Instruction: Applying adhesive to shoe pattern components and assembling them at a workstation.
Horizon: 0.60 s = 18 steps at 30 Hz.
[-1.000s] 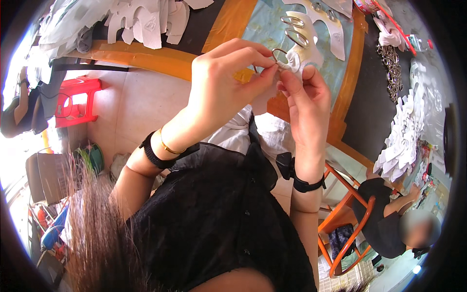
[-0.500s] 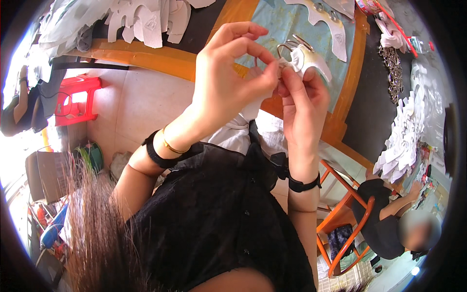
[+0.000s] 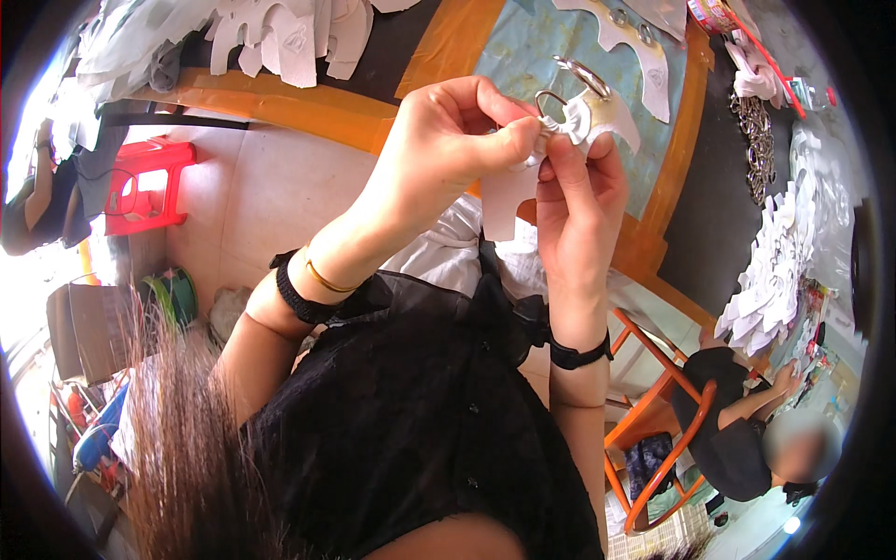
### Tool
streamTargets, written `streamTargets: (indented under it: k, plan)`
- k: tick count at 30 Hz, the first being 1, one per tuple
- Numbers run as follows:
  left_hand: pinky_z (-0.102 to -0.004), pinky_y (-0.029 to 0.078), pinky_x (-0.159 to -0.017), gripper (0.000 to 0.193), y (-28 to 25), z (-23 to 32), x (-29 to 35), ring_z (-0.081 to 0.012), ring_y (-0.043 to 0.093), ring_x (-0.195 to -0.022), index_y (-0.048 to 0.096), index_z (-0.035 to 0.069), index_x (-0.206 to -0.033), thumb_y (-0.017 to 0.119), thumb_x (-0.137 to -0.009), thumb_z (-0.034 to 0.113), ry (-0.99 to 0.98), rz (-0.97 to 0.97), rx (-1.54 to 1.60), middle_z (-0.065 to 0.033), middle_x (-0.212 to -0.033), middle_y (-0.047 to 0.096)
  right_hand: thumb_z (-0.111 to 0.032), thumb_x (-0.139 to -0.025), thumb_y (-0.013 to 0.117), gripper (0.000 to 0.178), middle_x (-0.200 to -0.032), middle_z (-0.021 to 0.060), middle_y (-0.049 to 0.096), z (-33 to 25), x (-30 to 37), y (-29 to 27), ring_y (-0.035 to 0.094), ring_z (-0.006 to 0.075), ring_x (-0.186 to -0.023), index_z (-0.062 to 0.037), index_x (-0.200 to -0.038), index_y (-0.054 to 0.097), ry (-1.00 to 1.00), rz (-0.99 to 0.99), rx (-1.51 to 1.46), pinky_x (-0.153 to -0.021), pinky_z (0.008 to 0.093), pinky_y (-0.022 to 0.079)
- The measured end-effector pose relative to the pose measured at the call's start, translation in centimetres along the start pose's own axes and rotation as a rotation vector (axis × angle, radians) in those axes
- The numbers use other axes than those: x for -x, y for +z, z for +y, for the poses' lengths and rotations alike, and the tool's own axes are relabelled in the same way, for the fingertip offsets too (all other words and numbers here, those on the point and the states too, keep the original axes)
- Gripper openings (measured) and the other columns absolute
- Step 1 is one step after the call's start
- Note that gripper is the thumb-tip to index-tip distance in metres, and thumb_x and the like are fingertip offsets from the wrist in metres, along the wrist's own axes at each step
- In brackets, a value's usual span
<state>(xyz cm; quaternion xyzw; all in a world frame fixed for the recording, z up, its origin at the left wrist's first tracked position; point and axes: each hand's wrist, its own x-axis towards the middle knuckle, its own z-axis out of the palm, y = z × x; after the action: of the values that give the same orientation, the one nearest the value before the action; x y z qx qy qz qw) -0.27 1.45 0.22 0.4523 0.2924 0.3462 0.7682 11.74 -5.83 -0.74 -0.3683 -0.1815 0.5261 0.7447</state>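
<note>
Both my hands hold one white cut fabric piece (image 3: 613,116) in front of my chest, over the near edge of the table. My left hand (image 3: 439,135) is closed, its thumb and forefinger pinching a gathered part of the cloth. Close beside it, my right hand (image 3: 581,201) grips the same piece, thumb on top and fingers curled beneath. Metal rings (image 3: 586,78) stand up from the cloth beyond my fingertips. A flat tail of the piece hangs below my left thumb. My fingers hide the cloth between them.
Another white piece with rings (image 3: 621,37) lies on the blue table covering (image 3: 523,56). White cut pieces (image 3: 280,42) are stacked at far left and right. Metal rings (image 3: 754,140) heap on the right. A red stool (image 3: 149,187) stands left; a seated person (image 3: 723,411) is at lower right.
My left hand has lowered slightly and its raised fingers have curled in, pinching the cloth. The fabric tail now hangs in view below it. My right hand has stayed nearly in place.
</note>
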Motion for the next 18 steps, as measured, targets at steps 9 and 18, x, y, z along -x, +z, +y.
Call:
streamTargets:
  k: [9, 18]
  plan:
    - [-0.0224, 0.048, -0.071, 0.02, -0.1, 0.4, -0.2, -0.0107, 0.06, -0.078, 0.048, 0.005, -0.081, 0.068, -0.077, 0.005, 0.07, -0.026, 0.057, -0.0057, -0.084, 0.062, -0.008, -0.084, 0.06, 0.008, -0.08, 0.0012, 0.059, -0.7, -0.2, -0.5, 0.054, 0.0065, -0.068, -0.007, -0.084, 0.052, 0.16, -0.013, -0.028, -0.063, 0.0189, 0.044]
    - [-0.0261, 0.045, -0.071, 0.029, -1.2, 1.9, -1.4, -0.0156, 0.058, -0.074, 0.061, 0.007, -0.087, 0.073, -0.062, 0.001, 0.789, -0.05, -1.092, -0.0028, -0.079, 0.064, -0.012, -0.085, 0.056, 0.014, -0.081, 0.002, 0.058, -2.2, -0.9, -1.3, 0.053, 0.0084, -0.07, -0.0017, -0.095, 0.057, 0.411, -0.041, -0.001, -0.066, 0.0232, 0.044]
